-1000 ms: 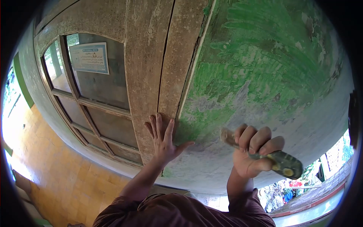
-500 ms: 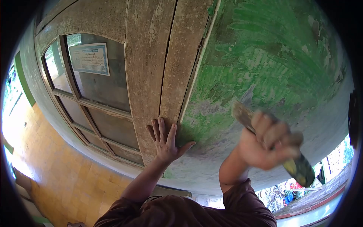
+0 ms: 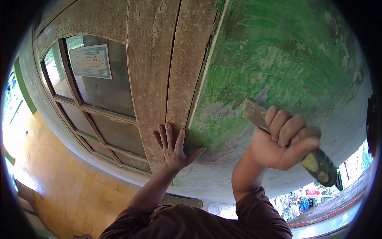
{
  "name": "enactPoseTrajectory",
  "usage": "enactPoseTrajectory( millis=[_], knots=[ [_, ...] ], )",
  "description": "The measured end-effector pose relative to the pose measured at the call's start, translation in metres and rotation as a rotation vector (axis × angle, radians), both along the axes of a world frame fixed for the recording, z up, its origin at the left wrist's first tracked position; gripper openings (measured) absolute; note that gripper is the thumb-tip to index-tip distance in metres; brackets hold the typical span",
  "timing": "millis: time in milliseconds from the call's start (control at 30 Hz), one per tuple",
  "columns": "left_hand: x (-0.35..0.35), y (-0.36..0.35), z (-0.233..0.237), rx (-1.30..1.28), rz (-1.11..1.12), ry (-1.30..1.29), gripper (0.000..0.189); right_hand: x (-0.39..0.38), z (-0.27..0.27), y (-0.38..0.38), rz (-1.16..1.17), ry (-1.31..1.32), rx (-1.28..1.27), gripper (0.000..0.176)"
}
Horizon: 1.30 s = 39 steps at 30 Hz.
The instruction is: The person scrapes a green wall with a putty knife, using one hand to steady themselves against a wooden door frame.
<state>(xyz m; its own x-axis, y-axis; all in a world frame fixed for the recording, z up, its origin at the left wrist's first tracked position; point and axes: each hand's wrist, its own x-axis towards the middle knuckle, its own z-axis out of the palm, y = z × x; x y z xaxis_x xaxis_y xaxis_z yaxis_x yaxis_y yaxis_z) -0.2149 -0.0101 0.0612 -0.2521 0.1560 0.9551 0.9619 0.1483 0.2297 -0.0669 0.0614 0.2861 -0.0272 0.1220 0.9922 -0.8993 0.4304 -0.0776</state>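
Note:
My right hand (image 3: 287,137) is closed around the handle of a scraper (image 3: 255,114). Its flat, dull metal blade points up and left, with the tip over a grey patch among the green paint. The dark handle with yellow marks sticks out below my fist. The wall (image 3: 262,71) before me carries flaking green paint, bare and grey lower down. My left hand (image 3: 175,153) lies flat with fingers spread, the fingers on the worn wooden door frame (image 3: 159,79) and the thumb reaching across onto the wall.
Left of the frame are glass window panes (image 3: 109,95) in wooden bars, with a printed paper (image 3: 90,61) behind one. Yellowish floor tiles (image 3: 79,191) stretch out at lower left. A ledge with a reddish edge (image 3: 326,218) runs along the lower right, plants and bright daylight beyond it.
My right hand and the scraper have shifted slightly, the handle end swinging up and right and the blade tip rising a little. My left hand stays in place on the frame.

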Motion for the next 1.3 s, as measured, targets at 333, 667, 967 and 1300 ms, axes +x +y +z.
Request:
enactPoseTrajectory(
  millis=[333,667,967,1300],
  knots=[
    [0.0,0.0,0.0,0.003,0.004,0.008,0.094,0.001,0.004,-0.002,0.079,-0.038,-0.026,0.038],
    [0.0,0.001,0.0,0.019,0.007,0.012,0.093,0.002,0.003,-0.007,0.074,0.005,-0.041,0.036],
    [0.001,0.001,0.002,0.013,0.027,0.007,0.092,0.003,0.005,-0.009,0.091,-0.024,-0.035,0.038],
    [0.001,0.001,0.001,0.016,0.03,0.011,0.092,-0.011,0.001,-0.018,0.276,-0.114,-0.037,0.036]
  ],
)
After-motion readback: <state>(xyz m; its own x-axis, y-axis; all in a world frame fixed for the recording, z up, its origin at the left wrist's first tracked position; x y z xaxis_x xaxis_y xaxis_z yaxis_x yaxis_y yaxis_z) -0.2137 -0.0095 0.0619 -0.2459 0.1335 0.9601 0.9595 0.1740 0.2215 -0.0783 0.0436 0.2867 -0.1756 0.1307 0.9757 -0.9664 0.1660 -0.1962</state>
